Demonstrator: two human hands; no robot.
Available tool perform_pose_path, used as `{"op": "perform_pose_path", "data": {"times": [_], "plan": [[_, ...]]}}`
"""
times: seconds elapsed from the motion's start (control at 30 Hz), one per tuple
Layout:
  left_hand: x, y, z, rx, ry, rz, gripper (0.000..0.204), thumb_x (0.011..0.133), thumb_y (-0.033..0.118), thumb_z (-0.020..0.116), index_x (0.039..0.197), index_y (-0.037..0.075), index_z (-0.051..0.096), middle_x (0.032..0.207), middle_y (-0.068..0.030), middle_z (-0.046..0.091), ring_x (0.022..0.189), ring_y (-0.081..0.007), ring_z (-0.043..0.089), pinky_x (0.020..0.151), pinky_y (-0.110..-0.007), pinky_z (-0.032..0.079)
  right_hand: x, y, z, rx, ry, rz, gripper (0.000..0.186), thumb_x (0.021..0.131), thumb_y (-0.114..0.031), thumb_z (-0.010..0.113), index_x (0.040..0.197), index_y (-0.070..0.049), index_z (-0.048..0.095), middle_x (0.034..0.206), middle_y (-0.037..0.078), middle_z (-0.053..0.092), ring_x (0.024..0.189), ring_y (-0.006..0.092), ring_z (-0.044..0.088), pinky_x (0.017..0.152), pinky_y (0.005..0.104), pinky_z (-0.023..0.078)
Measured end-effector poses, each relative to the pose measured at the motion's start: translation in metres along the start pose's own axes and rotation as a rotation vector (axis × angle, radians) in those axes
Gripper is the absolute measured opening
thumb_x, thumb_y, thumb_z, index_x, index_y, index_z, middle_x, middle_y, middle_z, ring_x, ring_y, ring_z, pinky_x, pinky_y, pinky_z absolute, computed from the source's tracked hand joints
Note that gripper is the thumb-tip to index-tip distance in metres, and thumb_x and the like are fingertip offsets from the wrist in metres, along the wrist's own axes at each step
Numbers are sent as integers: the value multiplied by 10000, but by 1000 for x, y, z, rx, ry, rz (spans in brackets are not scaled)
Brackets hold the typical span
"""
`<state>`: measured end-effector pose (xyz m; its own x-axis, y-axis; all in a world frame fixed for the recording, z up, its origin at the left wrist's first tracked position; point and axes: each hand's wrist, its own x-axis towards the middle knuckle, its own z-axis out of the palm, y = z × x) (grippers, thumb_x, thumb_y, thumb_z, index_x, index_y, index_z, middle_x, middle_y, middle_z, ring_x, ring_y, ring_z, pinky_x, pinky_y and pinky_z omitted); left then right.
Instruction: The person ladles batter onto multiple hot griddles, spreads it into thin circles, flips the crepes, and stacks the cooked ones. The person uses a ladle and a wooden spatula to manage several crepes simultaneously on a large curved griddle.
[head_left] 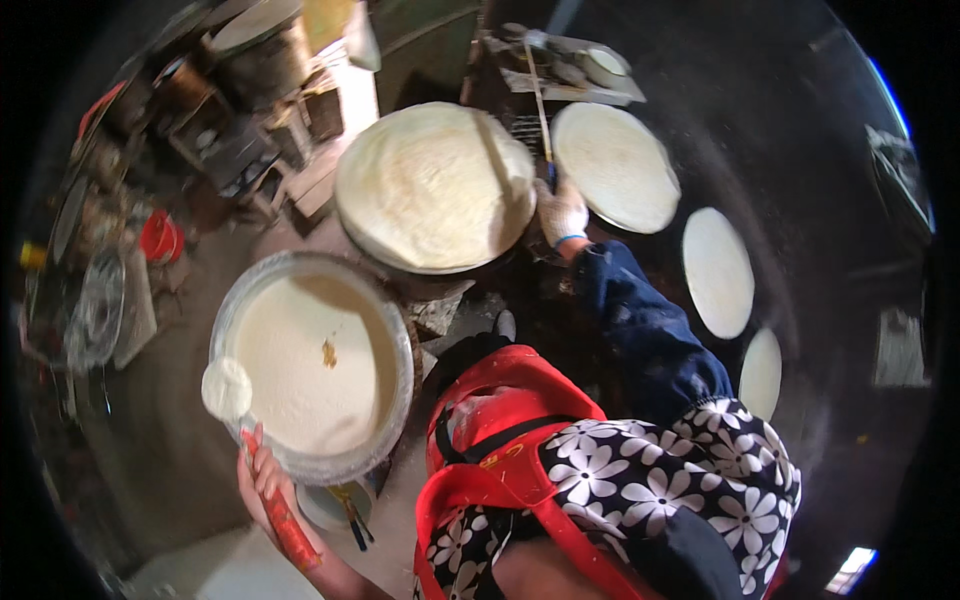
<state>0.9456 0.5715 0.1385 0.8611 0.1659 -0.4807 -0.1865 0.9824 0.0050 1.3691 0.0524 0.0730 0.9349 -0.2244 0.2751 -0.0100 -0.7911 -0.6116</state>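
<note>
My left hand (258,482) is closed around the red-wrapped handle of a ladle (227,389). Pale batter fills the ladle's bowl, which sits over the left rim of a big round basin (402,345). More of the same batter (310,395) lies in the basin, with a small brown patch on its surface. My right hand (562,212), in a white knit glove, grips the dark blue end of a long thin stick (539,95) that points away from me. Left of that hand, a wide pale flatbread (430,185) covers a round griddle; to its right lies another round flatbread (615,168).
Two more pale rounds (718,272) (760,375) curve along my right. A small table (625,90) with bowls stands at the far side. Below the basin, a container holds a brush-like tool (350,515). A red bucket (161,238) and clutter fill the left.
</note>
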Motion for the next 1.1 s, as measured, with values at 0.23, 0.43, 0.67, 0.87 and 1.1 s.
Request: {"op": "perform_pose_path", "data": {"times": [0.23, 0.43, 0.67, 0.87, 1.1], "plan": [[14, -15, 41, -25, -50, -61, 629, 1157, 224, 400, 1633, -108, 158, 869, -62, 452, 557, -116, 477, 411, -246, 422, 18, 23, 10, 39, -81, 189, 728, 895, -442, 783, 1460, -33, 574, 1211, 253, 741, 1122, 393, 722, 976, 429, 552], [34, -45, 93, 198, -35, -85, 646, 1161, 245, 391, 1643, -97, 130, 877, -69, 453, 554, -119, 465, 412, -242, 420, 11, -34, -17, 104, -174, 210, 756, 857, -298, 765, 1551, -155, 500, 1169, 264, 738, 1073, 411, 732, 915, 453, 582], [72, -104, 144, 296, 37, -126, 640, 1167, 256, 366, 1643, -100, 127, 862, -69, 441, 530, -120, 438, 373, -251, 388, 63, -105, -61, 444, -56, 109, 798, 816, -258, 781, 1531, -15, 522, 1208, 258, 738, 1119, 352, 729, 1005, 407, 552], [135, -189, 190, 351, 20, -269, 634, 1168, 253, 363, 1641, -101, 134, 859, -67, 438, 518, -119, 427, 356, -253, 375, 124, -14, -172, 723, -6, 258, 765, 811, -264, 823, 1445, 78, 564, 1246, 197, 734, 1069, 268, 726, 945, 364, 566], [185, -280, 241, 369, -15, -356, 626, 1169, 249, 358, 1640, -102, 141, 855, -65, 435, 504, -118, 413, 335, -256, 361, 147, 209, -229, 411, 276, 394, 748, 810, -273, 789, 1470, 3, 572, 1185, 189, 757, 1025, 268, 741, 911, 375, 578]]}}
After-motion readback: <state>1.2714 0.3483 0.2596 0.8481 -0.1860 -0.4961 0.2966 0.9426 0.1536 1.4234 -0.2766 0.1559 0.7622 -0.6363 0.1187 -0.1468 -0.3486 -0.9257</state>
